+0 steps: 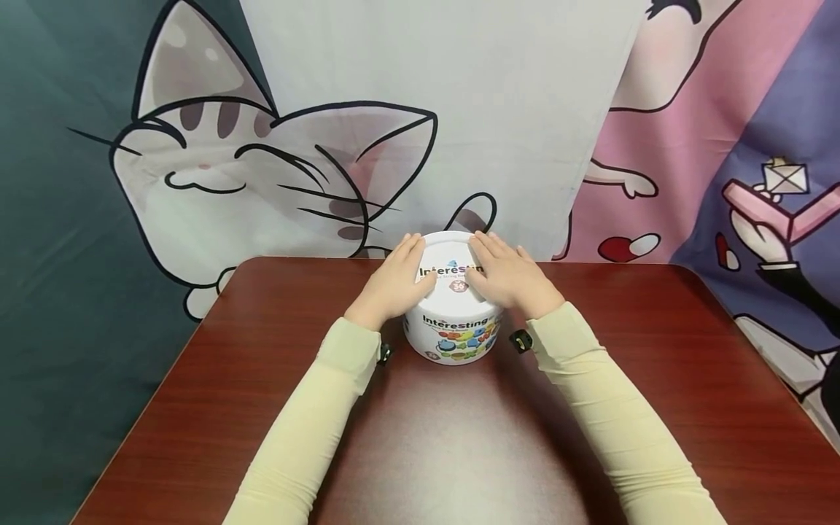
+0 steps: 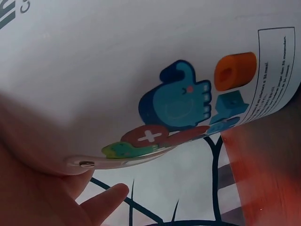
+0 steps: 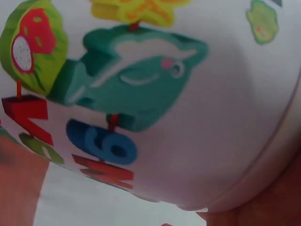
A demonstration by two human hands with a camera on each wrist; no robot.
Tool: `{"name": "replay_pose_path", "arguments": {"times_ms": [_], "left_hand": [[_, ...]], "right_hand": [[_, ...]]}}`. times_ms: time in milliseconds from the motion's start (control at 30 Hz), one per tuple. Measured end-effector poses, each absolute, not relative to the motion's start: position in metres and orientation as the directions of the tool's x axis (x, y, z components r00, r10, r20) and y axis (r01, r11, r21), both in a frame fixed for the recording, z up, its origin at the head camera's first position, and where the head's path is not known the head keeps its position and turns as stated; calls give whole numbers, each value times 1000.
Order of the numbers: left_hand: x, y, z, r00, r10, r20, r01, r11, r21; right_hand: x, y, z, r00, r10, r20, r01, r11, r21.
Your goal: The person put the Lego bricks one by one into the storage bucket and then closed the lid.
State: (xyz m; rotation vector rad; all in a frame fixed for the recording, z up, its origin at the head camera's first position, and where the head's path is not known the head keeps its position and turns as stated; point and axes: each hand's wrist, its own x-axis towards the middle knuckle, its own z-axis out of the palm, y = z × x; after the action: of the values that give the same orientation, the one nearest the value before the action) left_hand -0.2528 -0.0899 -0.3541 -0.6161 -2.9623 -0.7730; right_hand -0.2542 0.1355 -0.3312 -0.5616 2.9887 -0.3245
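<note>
A round white tub [image 1: 454, 334] printed with "Interesting" and colourful toy shapes stands on the dark red table [image 1: 459, 445], near its far edge. Its white lid [image 1: 449, 271] is on. My left hand [image 1: 394, 281] lies against the lid's left rim with fingers stretched forward. My right hand [image 1: 508, 273] rests flat on the lid's right part, fingers straight. The left wrist view shows the tub's side [image 2: 117, 70] very close, with my left palm [image 2: 37, 188] against the lid's rim. In the right wrist view the tub's printed wall [image 3: 211, 117] fills the frame.
A cloth backdrop [image 1: 262, 168] with a cartoon cat hangs right behind the table's far edge. Bare tabletop spreads to the left, right and front of the tub. Small black cameras [image 1: 520, 340] sit at my wrists over cream sleeves.
</note>
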Motion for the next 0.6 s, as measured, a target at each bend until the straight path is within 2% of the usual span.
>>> {"name": "replay_pose_path", "arguments": {"times_ms": [400,600], "left_hand": [[-254,-95,-352,-920,378,102,378,788,487],[-254,-99,-357,-933,330,146,351,732,585]], "right_hand": [[-254,131,-333,-928,-369,-44,-343,896,-282],[-257,132,-343,-916,-397,48,-386,845,-369]]}}
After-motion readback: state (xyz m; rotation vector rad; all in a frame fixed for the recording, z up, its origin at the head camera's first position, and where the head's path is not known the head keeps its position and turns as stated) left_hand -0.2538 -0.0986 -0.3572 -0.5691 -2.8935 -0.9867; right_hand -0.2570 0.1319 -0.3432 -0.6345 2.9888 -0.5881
